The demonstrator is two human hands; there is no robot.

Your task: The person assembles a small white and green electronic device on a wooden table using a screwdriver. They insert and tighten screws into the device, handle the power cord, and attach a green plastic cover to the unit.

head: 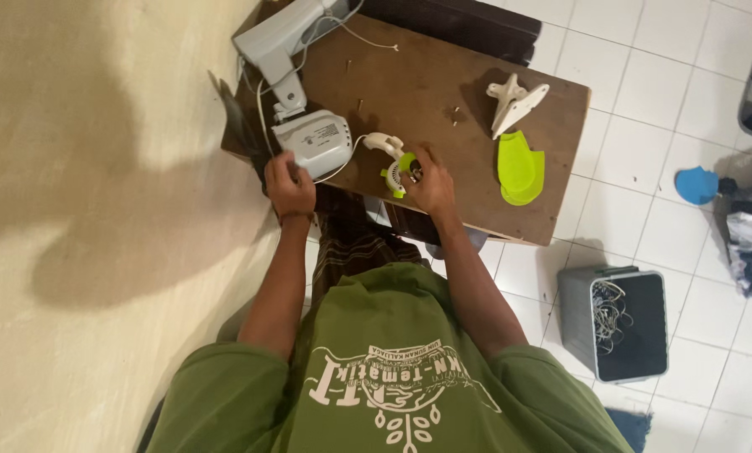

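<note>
My left hand rests on the near edge of a white motor housing that sits on a brown wooden table; it touches the housing's lower corner. My right hand closes its fingers on a small white and lime-green part, joined by a white cord to the housing. A grey-white fan stand lies at the table's far left, beyond the housing.
Two stacked lime-green covers and a white plastic bracket lie on the table's right side. A few small screws stand mid-table. A grey bin with wires sits on the white tiled floor at right, a blue lid farther off.
</note>
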